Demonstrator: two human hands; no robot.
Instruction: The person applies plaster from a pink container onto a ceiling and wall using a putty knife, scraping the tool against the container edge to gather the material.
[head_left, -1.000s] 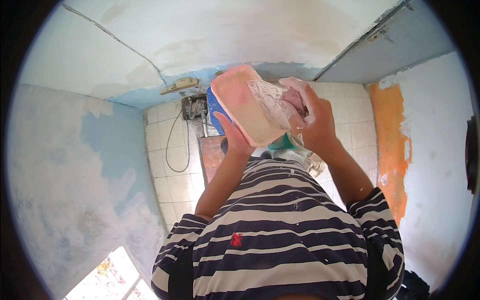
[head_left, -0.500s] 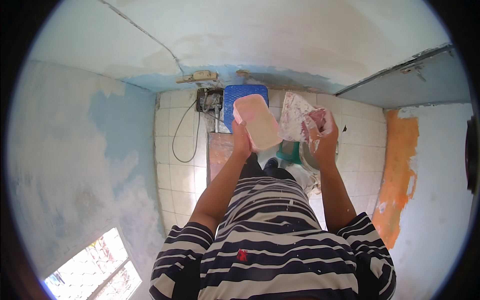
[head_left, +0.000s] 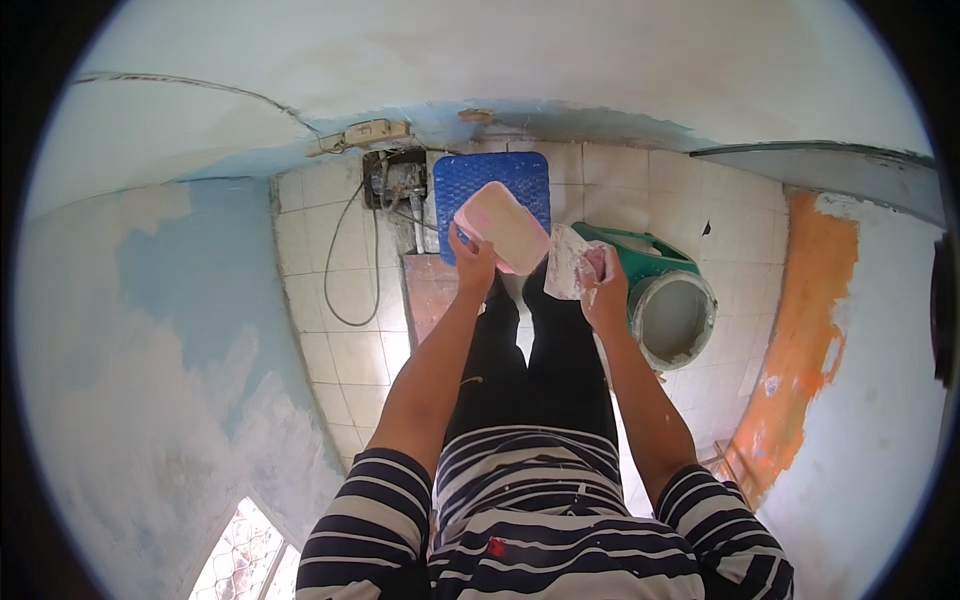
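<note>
Left hand (head_left: 474, 266) gripping pink tray (head_left: 478, 211) | right hand (head_left: 603, 292) closed round whitened scraper (head_left: 564, 262) | walls (head_left: 540, 65) beyond both hands look mostly white, blue patch (head_left: 215, 275), orange patch (head_left: 788, 335) uncovered

The person's left hand (head_left: 474, 262) is holding a slanting pink tray (head_left: 503, 228) above the blue stool (head_left: 490, 168), hiding its near right corner from view. The right hand (head_left: 603, 285) is gripping a white-smeared scraper (head_left: 565, 262) just to the right of the blue stool; whether its edge is touching the tray is hard to tell. Farther right of the blue stool, a bucket (head_left: 637, 325) is standing beside a green stool (head_left: 640, 258) and holding something pale. Left of the blue stool, a pipe (head_left: 418, 220) is running from a dark recess, and a grey cable (head_left: 327, 285) is looping over the tiles.
</note>
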